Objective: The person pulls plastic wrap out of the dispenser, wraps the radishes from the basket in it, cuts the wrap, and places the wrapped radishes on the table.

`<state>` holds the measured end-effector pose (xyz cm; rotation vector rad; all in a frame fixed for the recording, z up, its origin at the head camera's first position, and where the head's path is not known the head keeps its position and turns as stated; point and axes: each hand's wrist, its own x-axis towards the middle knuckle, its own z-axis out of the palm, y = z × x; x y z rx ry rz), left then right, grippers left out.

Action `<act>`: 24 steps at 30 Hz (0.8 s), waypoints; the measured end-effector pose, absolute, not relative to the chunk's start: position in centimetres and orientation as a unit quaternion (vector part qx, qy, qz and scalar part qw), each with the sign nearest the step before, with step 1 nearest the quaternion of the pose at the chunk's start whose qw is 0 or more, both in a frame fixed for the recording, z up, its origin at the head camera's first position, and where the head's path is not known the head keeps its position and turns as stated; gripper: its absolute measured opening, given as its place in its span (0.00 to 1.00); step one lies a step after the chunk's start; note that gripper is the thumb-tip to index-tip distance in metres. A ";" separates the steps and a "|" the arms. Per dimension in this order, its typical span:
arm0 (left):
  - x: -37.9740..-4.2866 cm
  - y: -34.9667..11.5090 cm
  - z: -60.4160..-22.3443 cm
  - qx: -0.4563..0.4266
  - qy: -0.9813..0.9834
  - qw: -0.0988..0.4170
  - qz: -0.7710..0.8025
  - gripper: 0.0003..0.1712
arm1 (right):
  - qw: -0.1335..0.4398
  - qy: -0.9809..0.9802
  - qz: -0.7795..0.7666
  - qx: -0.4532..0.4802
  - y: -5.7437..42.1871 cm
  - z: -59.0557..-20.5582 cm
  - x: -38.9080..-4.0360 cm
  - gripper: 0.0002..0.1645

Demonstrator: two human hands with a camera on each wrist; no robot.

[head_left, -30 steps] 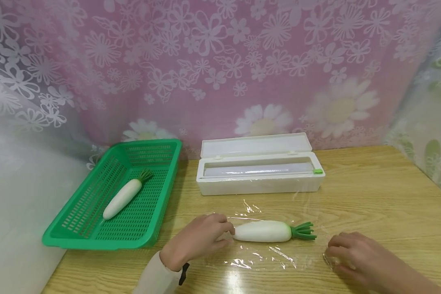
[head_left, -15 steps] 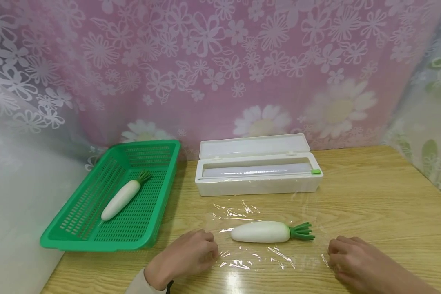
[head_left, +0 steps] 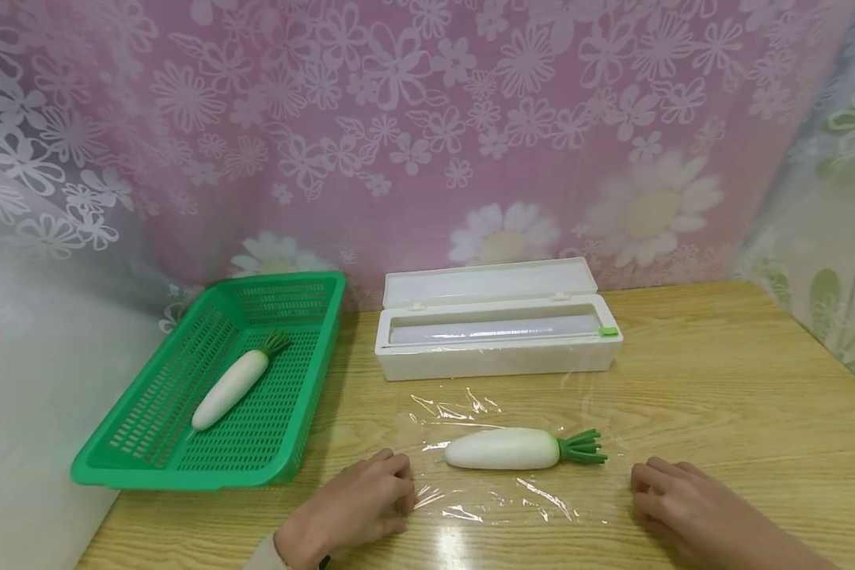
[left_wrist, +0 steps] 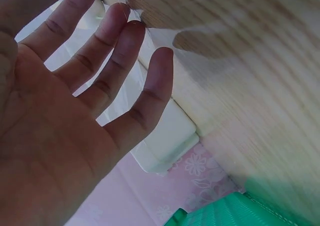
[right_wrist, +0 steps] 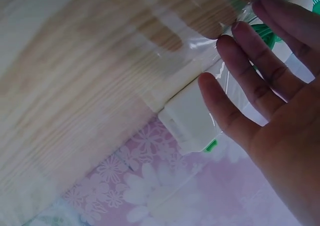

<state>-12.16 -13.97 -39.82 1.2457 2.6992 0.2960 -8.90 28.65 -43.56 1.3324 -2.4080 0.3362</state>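
Observation:
A white radish (head_left: 502, 450) with green stalks lies sideways on a sheet of clear plastic wrap (head_left: 470, 511) on the wooden table. At the wrap's left edge is my left hand (head_left: 359, 503), fingers loosely bent and fingertips low near the film. The left wrist view shows that palm (left_wrist: 50, 131) with the fingers spread; the thumb tip is out of frame. My right hand (head_left: 691, 507) rests at the right edge, beyond the stalks. In the right wrist view its relaxed fingers (right_wrist: 250, 75) meet the film at their tips.
Behind the radish stands a white wrap dispenser (head_left: 499, 362), lid raised, with a roll of film (head_left: 499, 328) inside and a green slider (head_left: 608, 332). On the left, a green basket (head_left: 324, 380) holds another white radish (head_left: 229, 389). A pink floral curtain (head_left: 399, 198) hangs behind the table.
My left hand has left the radish's tip and moved left and down to the wrap's left edge. The right hand has barely moved. The radish remains in place.

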 end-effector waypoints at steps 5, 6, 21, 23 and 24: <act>-12.2 -14.0 -40.1 0.426 0.898 0.062 0.092 0.10 | 0.180 -0.856 0.107 0.473 28.4 -43.6 -8.9 0.27; -12.2 -14.0 -40.1 0.427 0.898 0.060 0.091 0.10 | 0.177 -0.857 0.106 0.473 28.4 -43.6 -9.0 0.25; -12.9 -15.0 -39.4 0.412 0.889 0.068 0.187 0.10 | 0.144 -0.884 0.145 0.421 29.8 -42.5 -9.5 0.05; -13.0 -15.1 -39.1 0.399 0.888 0.074 0.214 0.10 | 0.157 -0.882 0.153 0.417 30.1 -42.2 -9.8 0.13; -13.1 -15.1 -39.1 0.395 0.888 0.076 0.224 0.10 | 0.168 -0.878 0.158 0.419 30.2 -42.1 -10.1 0.16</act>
